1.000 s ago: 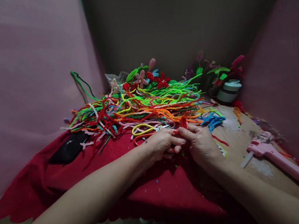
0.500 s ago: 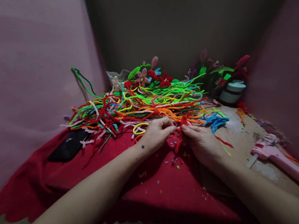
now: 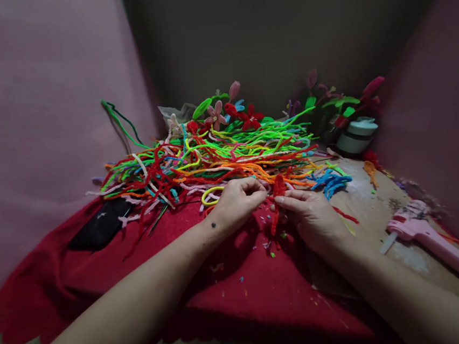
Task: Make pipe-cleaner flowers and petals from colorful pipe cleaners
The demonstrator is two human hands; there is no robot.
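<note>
A looped red pipe cleaner [image 3: 278,185] is pinched between the thumb and fingers of my right hand [image 3: 317,215], its tail hanging below the fingertips. My left hand [image 3: 240,202] is closed in a pinch just to the left, at what looks like a thin end of the same piece; its fingertips partly hide the contact. Behind both hands lies a wide heap of pipe cleaners [image 3: 231,150] in green, red, orange, pink and white. Beside my left hand is a yellow ring [image 3: 212,196]. Bent blue pipe cleaners [image 3: 333,182] lie beyond my right hand.
A pink hot glue gun [image 3: 430,236] rests on a brown board [image 3: 364,197] at right. Farther back stands a pale lidded jar [image 3: 356,136], near pipe-cleaner flowers [image 3: 252,117]. A black phone [image 3: 100,226] lies left on the red cloth [image 3: 240,284], which bears small scraps.
The red pipe cleaner has turned in my right fingers, and its loop now stands more upright. My left hand keeps its pinch close by. The view has shifted slightly.
</note>
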